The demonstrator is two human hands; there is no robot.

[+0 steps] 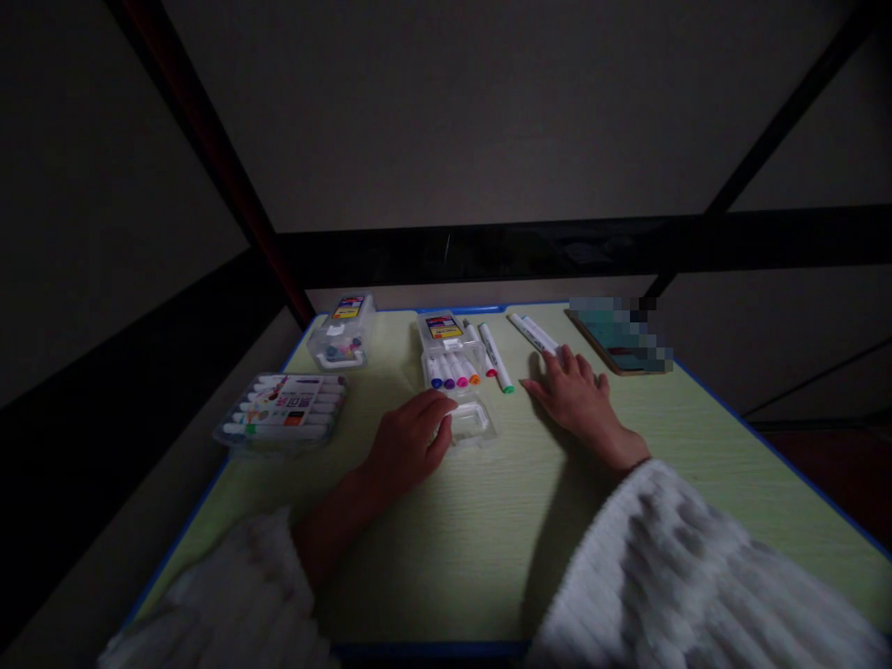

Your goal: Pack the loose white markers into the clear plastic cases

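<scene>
My left hand (416, 434) has its thumb and fingers closed on the near edge of a clear plastic case flap (478, 429), which lies flat on the table. Behind it the clear case (440, 333) holds several white markers (452, 370) with blue, purple, pink and orange ends towards me. My right hand (572, 395) lies palm down with its fingers spread, fingertips at the near ends of two white markers (531, 333). Between case and right hand lie a green-ended marker (496, 360) and a red-ended marker (490, 370). Whether the right fingertips press on the markers is hard to see.
A second clear case (344, 333) with coloured ends inside stands at the back left. Nearer on the left lies a flat clear pack of white markers (285, 409). A phone-like slab (617, 339), partly blurred, rests at the back right of the blue-edged table (446, 557).
</scene>
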